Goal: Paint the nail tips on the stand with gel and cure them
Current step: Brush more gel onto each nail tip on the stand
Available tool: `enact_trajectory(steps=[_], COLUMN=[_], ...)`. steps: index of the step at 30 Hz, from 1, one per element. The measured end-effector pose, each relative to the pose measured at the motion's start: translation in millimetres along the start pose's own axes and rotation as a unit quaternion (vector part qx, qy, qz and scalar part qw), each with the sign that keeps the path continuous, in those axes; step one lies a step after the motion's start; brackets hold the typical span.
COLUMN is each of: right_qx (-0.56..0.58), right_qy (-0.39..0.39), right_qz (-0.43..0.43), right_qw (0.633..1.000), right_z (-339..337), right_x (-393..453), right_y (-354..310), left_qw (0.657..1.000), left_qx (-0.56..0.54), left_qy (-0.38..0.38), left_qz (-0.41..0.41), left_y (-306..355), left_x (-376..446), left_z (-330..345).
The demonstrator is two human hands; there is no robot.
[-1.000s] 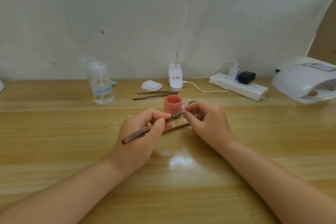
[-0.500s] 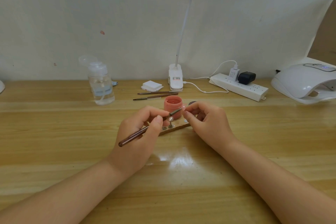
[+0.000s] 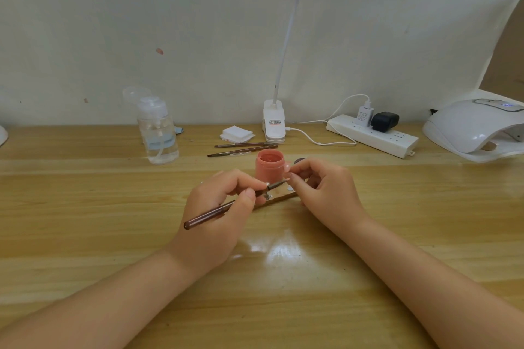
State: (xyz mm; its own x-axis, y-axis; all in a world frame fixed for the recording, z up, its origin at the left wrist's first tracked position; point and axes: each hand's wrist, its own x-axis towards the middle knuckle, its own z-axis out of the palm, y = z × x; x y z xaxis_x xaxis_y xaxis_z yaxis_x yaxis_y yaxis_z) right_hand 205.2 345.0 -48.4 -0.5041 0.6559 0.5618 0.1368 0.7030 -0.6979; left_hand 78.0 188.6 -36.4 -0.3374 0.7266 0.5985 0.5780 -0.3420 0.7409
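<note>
Pink gel pot (image 3: 270, 166) sits just behind both hands. Left hand (image 3: 219, 207) pinches the brush (image 3: 226, 207), its long axis aimed up-right at a nail tip (image 3: 287, 168) pinched by the right hand (image 3: 320, 187) above the stand (image 3: 279, 199).

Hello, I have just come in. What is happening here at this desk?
A person is painting artificial nails. The left hand holds a thin brush, its tip aimed at a nail tip pinched by the right hand. An open jar of pink gel stands just behind them. The curing lamp sits at the far right.
</note>
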Motion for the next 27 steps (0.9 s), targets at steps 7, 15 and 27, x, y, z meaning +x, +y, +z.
enact_trajectory(steps=[7, 15, 27], right_qx=[0.016, 0.032, 0.022], right_qy=[0.01, 0.015, 0.015], right_qz=[0.023, 0.018, 0.0], right_qw=[1.0, 0.999, 1.0], right_z=[-1, -1, -2], right_x=[0, -1, -1], right_y=[-1, -1, -4], left_qw=[0.99, 0.985, 0.995], left_qx=[-0.084, -0.108, -0.083], left_qy=[0.084, 0.099, 0.008], left_qz=[-0.07, -0.092, -0.054], left_y=[-9, -13, -4], left_x=[7, 9, 2], left_z=[-1, -1, 1])
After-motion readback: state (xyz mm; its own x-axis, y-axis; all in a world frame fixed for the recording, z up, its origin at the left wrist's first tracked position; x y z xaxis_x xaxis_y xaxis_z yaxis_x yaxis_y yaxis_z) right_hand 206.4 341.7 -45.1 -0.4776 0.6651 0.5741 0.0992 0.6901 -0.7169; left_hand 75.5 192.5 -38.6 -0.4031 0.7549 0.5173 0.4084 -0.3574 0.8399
